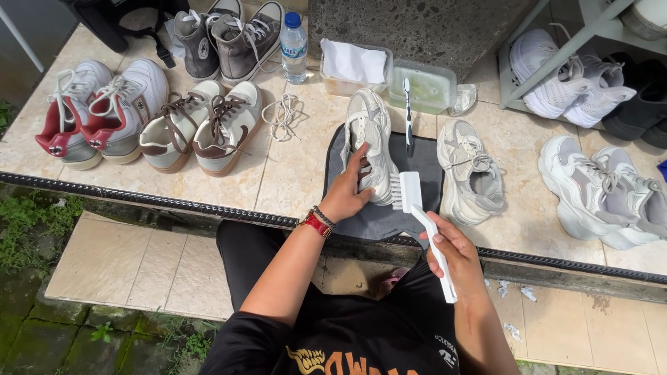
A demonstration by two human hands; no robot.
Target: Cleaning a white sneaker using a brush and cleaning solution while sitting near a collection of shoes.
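Observation:
My left hand (345,192) grips the heel end of a cream sneaker (368,139) that stands tipped on its side on a dark grey mat (424,167). My right hand (450,251) holds a white long-handled brush (420,215), its bristled head touching the sneaker's heel. The matching cream sneaker (472,171) lies just right of the mat. A toothbrush (408,111) rests from the mat's far edge up onto a clear tub of greenish liquid (425,89).
Pairs of shoes line the tiled ledge: red-and-white (97,111), cream-and-brown (201,125), grey high-tops (226,38), white ones at right (604,191). A water bottle (294,45), loose laces (281,114), a tub with a white cloth (353,66) and a shoe rack (590,76) stand behind.

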